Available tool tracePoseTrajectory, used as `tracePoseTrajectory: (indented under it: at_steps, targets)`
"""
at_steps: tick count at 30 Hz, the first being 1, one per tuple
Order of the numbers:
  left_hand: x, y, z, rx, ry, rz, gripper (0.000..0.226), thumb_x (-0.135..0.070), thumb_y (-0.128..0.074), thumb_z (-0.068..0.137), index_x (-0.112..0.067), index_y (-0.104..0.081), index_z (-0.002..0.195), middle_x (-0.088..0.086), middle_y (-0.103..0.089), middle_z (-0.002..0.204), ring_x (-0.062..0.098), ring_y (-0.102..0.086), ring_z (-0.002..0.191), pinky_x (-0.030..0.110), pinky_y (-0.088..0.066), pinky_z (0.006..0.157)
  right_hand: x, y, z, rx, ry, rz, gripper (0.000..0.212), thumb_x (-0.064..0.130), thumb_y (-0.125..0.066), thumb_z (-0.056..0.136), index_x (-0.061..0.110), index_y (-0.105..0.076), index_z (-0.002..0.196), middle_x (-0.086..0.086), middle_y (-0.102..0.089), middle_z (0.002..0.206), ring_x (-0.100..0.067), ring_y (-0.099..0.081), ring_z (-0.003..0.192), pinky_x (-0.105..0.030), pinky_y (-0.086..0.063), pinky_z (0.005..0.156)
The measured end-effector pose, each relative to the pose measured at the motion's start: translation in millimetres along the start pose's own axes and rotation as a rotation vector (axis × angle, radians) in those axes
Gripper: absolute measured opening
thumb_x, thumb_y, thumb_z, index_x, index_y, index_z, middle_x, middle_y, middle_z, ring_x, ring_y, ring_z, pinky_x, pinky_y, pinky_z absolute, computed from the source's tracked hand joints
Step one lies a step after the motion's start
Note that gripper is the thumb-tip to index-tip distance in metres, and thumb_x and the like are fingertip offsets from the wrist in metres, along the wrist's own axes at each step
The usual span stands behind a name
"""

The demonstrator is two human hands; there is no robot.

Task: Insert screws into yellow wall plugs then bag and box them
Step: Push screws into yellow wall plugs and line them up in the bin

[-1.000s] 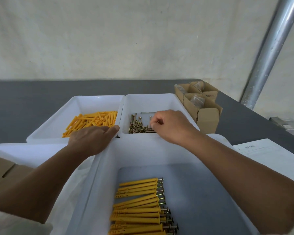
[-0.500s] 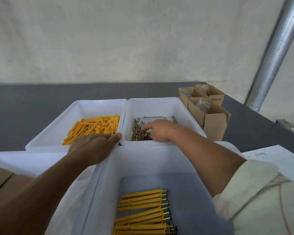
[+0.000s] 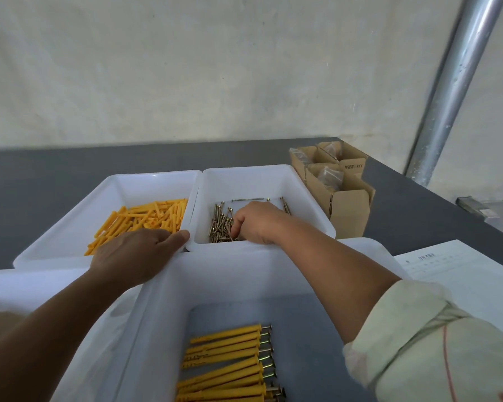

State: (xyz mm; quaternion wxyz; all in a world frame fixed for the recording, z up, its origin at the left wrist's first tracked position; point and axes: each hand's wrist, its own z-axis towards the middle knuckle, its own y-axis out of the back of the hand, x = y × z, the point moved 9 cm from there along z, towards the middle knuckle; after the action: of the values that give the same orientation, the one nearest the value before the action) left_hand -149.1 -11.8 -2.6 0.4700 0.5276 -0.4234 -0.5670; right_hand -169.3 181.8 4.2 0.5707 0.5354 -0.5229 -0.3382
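Now the right hand (image 3: 256, 221) is pinching at the screws (image 3: 219, 224) in the far tray (image 3: 244, 181) and may be grabbing too many and spilling some, while the left hand (image 3: 134, 256), by the plugs (image 3: 145, 216), is hiding its fingers.

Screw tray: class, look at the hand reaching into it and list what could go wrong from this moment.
1. The right hand digs curled fingers into the tangled screws; it may lift several at once or get pricked.
2. That forearm crosses the near bin of assembled plugs; a screw dropped on withdrawal could land among them.
3. The left hand rests on the plug tray rim; leaning there might shift it.
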Motion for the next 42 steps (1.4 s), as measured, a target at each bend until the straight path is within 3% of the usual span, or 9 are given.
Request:
tracePoseTrajectory:
  at_steps: [7, 11, 15, 24, 27, 32, 36, 40, 42]
  targets:
    - [6, 12, 0, -0.142, 0.053, -0.170, 0.033, -0.070, -0.049, 0.083, -0.041, -0.063, 0.078, -0.021, -0.061, 0.081, 0.002, -0.050, 0.072, 0.023, -0.032, 0.056, -2, -6, 4, 0.072, -0.044, -0.052, 0.035, 0.008, -0.044, 0.097, 0.008, -0.064, 0.125, -0.009, -0.061, 0.131, -0.024, -0.058, 0.117, -0.034, -0.047, 0.101]
    - [17, 15, 1, -0.212, 0.125, -0.328, 0.008, -0.042, -0.060, 0.084, -0.041, -0.066, 0.079, -0.020, -0.059, 0.084, 0.007, -0.050, 0.076, 0.027, -0.034, 0.061, -4, -3, 8, 0.016, -0.039, -0.021, 0.031, 0.010, -0.048, 0.096, 0.008, -0.067, 0.121, -0.008, -0.064, 0.127, -0.024, -0.059, 0.115, -0.035, -0.047, 0.100]
    - [22, 17, -1, -0.272, 0.176, -0.403, 0.014, -0.029, -0.058, 0.084, -0.038, -0.066, 0.079, -0.019, -0.060, 0.084, 0.012, -0.052, 0.078, 0.031, -0.037, 0.065, -7, -2, 9, -0.041, -0.034, 0.050, 0.034, 0.008, -0.044, 0.093, 0.008, -0.068, 0.117, -0.009, -0.064, 0.125, -0.025, -0.058, 0.114, -0.036, -0.048, 0.099]
    - [23, 26, -9, -0.345, 0.151, -0.537, 0.023, -0.048, -0.058, 0.090, -0.028, -0.069, 0.094, 0.001, -0.067, 0.084, 0.029, -0.060, 0.085, 0.039, -0.049, 0.073, -33, 16, -10, -0.236, -0.116, 0.617, 0.013, 0.014, -0.059, 0.084, 0.018, -0.070, 0.090, 0.003, -0.070, 0.094, -0.017, -0.065, 0.088, -0.031, -0.054, 0.075]
    - [25, 34, -16, -0.454, 0.101, -0.702, 0.023, -0.045, -0.061, 0.089, -0.024, -0.071, 0.087, -0.002, -0.065, 0.071, 0.023, -0.058, 0.069, 0.032, -0.044, 0.060, -41, 21, -26, -0.261, -0.170, 0.915, 0.008, 0.005, -0.062, 0.083, 0.008, -0.069, 0.087, -0.006, -0.066, 0.079, -0.018, -0.061, 0.067, -0.031, -0.058, 0.067]
    - [27, 65, -27, -0.609, 0.068, -1.032, 0.021, -0.045, -0.062, 0.084, -0.028, -0.067, 0.073, 0.000, -0.059, 0.064, -0.003, -0.051, 0.048, 0.018, -0.045, 0.048, -40, 28, -60, -0.243, -0.147, 1.396, 0.009, -0.003, -0.052, 0.088, 0.004, -0.057, 0.087, -0.010, -0.072, 0.070, -0.022, -0.065, 0.064, -0.025, -0.055, 0.049]
    - [-12, 70, -22, -0.363, -0.026, -1.309, 0.020, -0.030, -0.055, 0.095, -0.019, -0.062, 0.079, 0.002, -0.070, 0.073, 0.017, -0.070, 0.072, 0.031, -0.055, 0.066, -43, 23, -80, -0.226, -0.168, 1.427, 0.007, 0.000, -0.049, 0.084, 0.004, -0.054, 0.087, -0.020, -0.073, 0.086, -0.029, -0.071, 0.072, -0.027, -0.054, 0.048]
    - [-78, 39, -39, 0.066, -0.038, -1.128, 0.021, -0.021, -0.052, 0.099, -0.004, -0.061, 0.090, 0.009, -0.073, 0.080, 0.022, -0.072, 0.066, 0.029, -0.056, 0.052, -37, 15, -89, -0.214, -0.127, 1.453, 0.009, 0.004, -0.050, 0.089, 0.007, -0.058, 0.088, -0.004, -0.066, 0.058, -0.023, -0.070, 0.060, -0.026, -0.053, 0.046]
    - [-98, 26, -49, 0.154, -0.053, -1.021, 0.020, -0.021, -0.051, 0.100, -0.006, -0.060, 0.091, 0.006, -0.073, 0.080, 0.021, -0.072, 0.066, 0.032, -0.056, 0.055, -36, 14, -90, -0.233, -0.138, 1.425, 0.014, 0.005, -0.046, 0.094, 0.007, -0.059, 0.097, -0.005, -0.065, 0.062, -0.021, -0.069, 0.057, -0.027, -0.054, 0.046]
